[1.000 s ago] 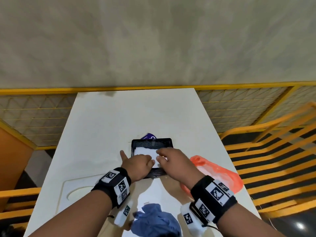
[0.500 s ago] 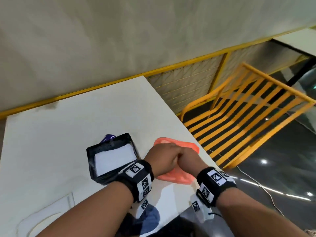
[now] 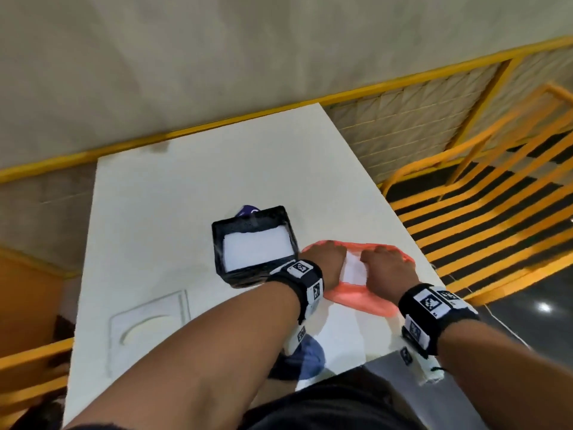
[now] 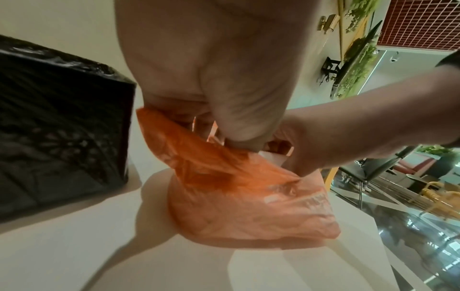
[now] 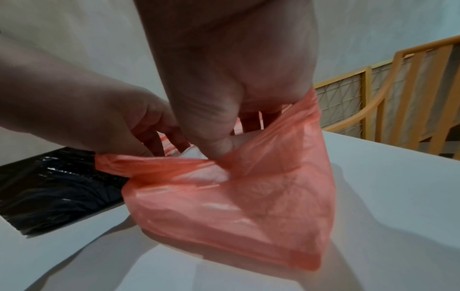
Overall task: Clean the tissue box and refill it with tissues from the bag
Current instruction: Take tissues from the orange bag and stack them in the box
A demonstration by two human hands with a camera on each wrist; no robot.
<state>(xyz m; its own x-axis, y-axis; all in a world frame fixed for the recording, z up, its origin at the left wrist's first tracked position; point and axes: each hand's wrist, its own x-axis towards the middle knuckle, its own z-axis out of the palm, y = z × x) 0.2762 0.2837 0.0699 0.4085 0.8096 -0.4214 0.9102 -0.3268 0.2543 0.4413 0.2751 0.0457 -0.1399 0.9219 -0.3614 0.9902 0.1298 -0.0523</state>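
A black tissue box (image 3: 252,248) stands open on the white table (image 3: 173,193), with white tissues (image 3: 257,248) lying inside it. Right of it lies an orange plastic bag (image 3: 356,297) holding white tissues (image 3: 353,270). My left hand (image 3: 325,259) pinches the bag's left rim (image 4: 174,126), and my right hand (image 3: 384,265) pinches its right rim (image 5: 293,126). Between the two hands the bag's mouth is pulled apart. The box's black side (image 4: 57,122) shows beside the bag (image 4: 248,196) in the left wrist view, and the bag (image 5: 236,206) fills the right wrist view.
A blue cloth (image 3: 307,358) lies at the table's near edge under my left forearm. A white lid with a round opening (image 3: 148,327) rests near left. A purple packet (image 3: 248,210) peeks out behind the box. Yellow railings (image 3: 480,187) stand to the right of the table.
Both hands left the tissue box, moved right to the orange bag, and have pulled its mouth apart, baring white tissues. The head view swung right.
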